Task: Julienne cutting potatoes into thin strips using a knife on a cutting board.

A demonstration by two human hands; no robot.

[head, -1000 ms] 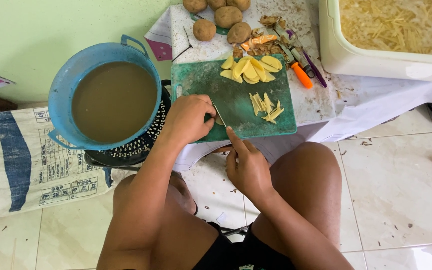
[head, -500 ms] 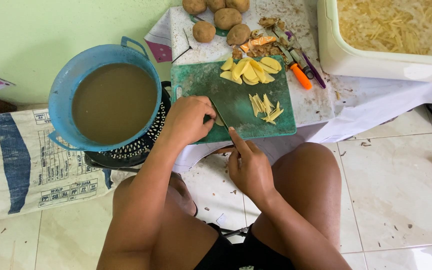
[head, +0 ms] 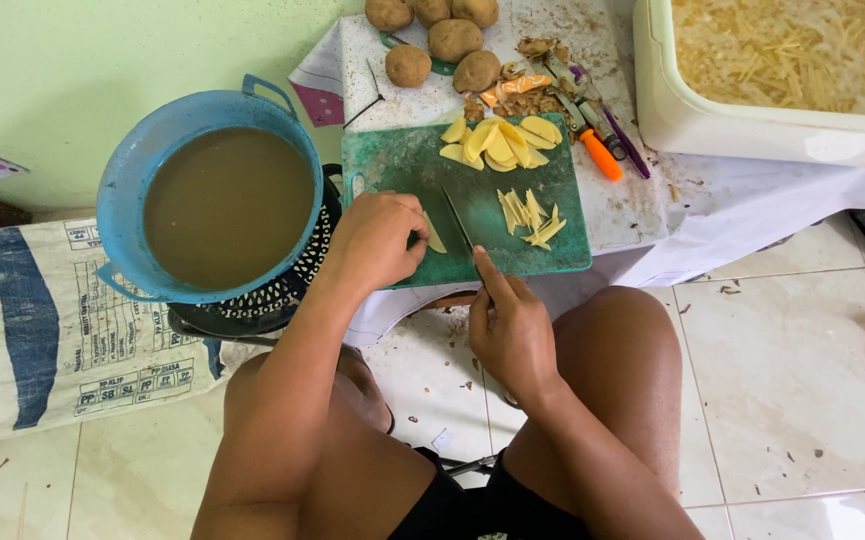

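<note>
**Honestly, wet potato slices are the slipperiest thing on this board**

So, starting closest to me: my right hand (head: 515, 335) is curled shut round the handle of the knife (head: 458, 222), index finger stretched out along the top of it, blade pointing away from me across the green cutting board (head: 403, 165). My left hand (head: 378, 240) sits just beside the blade on the near left part of the board, fingers bent down and pinching a pale potato slice (head: 435, 240) flat against the surface. Only the edge of that slice shows past my fingertips, so I can't say how thick it is.

My take on handling: a raw slice like this looks stiff but light, and the cut faces are probably starchy and slick, so it'll want to skate on plastic. I'd hold it from above with fingertips tucked back, knuckles toward the blade, pressing down rather than squeezing the sides. Squeeze too hard and a thin slice might just snap.

A bit further out on the board there's a little pile of cut sticks (head: 531, 216), and beyond that a heap of bigger slices (head: 498, 142) at the far edge. To the left, the blue basin (head: 138, 160) of murky water sits on a black perforated tray. Past the board are an orange-handled peeler (head: 598, 152), some peelings, whole unpeeled potatoes (head: 453, 40), and a white tub (head: 673, 110) full of finished sticks at the far right.
</note>
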